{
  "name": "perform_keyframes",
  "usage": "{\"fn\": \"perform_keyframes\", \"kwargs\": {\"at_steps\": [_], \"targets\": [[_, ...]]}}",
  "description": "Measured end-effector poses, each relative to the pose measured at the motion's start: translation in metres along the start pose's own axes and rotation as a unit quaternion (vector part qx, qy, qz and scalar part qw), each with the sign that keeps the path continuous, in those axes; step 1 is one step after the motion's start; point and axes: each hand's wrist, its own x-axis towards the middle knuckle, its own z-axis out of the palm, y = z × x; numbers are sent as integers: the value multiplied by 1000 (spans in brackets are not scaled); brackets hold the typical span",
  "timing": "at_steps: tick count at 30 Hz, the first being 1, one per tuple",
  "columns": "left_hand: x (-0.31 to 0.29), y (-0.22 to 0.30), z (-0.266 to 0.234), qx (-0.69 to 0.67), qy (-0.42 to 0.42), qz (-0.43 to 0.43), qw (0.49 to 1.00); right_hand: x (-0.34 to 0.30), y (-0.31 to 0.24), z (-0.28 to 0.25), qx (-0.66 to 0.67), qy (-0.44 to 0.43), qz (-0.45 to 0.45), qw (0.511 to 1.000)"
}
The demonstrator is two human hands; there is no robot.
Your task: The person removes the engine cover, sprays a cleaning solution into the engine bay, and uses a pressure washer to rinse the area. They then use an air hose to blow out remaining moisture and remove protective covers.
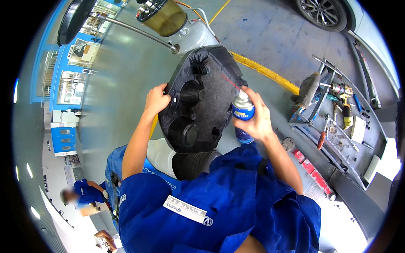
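My left hand (158, 100) grips the left edge of a large black moulded plastic car part (209, 107), its fingers curled behind the rim. The part is tilted up in front of me, its hollow side with round recesses and a dull grey lining facing me. In my right hand (258, 117) is a blue aerosol spray can (243, 113) with a white top, held upright at the part's right edge. My forefinger lies at the nozzle. From the nozzle a thin red straw points up and left across the lining. Whether spray is coming out, I cannot tell.
To the right stands a metal tool cart (337, 143) with a cordless drill (344, 95) and hand tools. Below the part are a tyre (196, 164) and a white drum. A tank with an amber container (166, 19) stands ahead; a parked car (367, 21) is far right. Two people are at lower left.
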Motion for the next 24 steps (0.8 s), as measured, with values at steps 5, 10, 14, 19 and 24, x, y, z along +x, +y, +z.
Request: {"fn": "perform_keyframes", "kwargs": {"at_steps": [5,10,14,19,24], "targets": [[8,-1,2,2,1,-4,1000,9,-3,19,42,-11,19,999],[17,-17,14,14,4,8,1000,5,-4,24,17,3,63,998],[18,-18,17,13,-16,-7,1000,-1,1,27,-19,13,78,997],[12,-27,27,8,-2,-3,1000,-12,6,29,-40,-14,40,998],[14,-35,32,31,15,-20,999,-60,-17,2,-125,-286,-100,945]]}}
